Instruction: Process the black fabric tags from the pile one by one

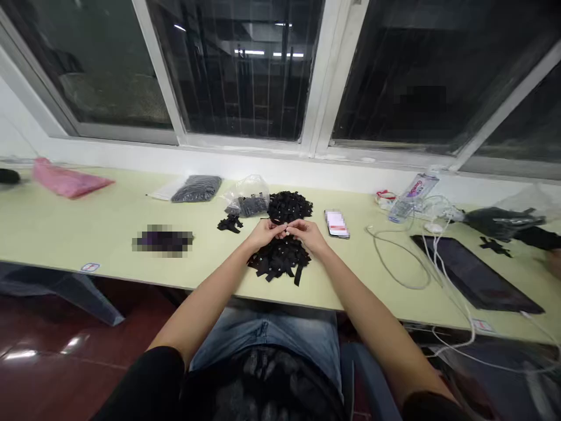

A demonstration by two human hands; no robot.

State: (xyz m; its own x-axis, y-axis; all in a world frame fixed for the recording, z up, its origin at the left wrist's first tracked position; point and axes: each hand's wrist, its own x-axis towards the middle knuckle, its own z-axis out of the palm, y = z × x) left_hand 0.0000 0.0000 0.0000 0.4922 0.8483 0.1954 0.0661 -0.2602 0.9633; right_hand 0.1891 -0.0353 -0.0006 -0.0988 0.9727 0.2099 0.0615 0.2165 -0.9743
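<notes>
My left hand (263, 233) and my right hand (309, 235) meet fingertip to fingertip above the table. Fingers of both are closed in a pinch; whatever lies between them is too small to make out. Right below them spreads a near pile of short black fabric strips (280, 260) dotted with tiny shiny spots. Just beyond the hands lies a far pile of similar black strips (290, 206). A small cluster of black pieces (230, 223) rests to the left of my left hand.
A clear plastic bag (249, 199) of dark pieces and a packed dark bag (197, 189) lie at the back. To the right are a phone (337, 224), a bottle (413, 197), white cables (397, 275) and a tablet (480, 275). A pink bag (72, 180) lies far left.
</notes>
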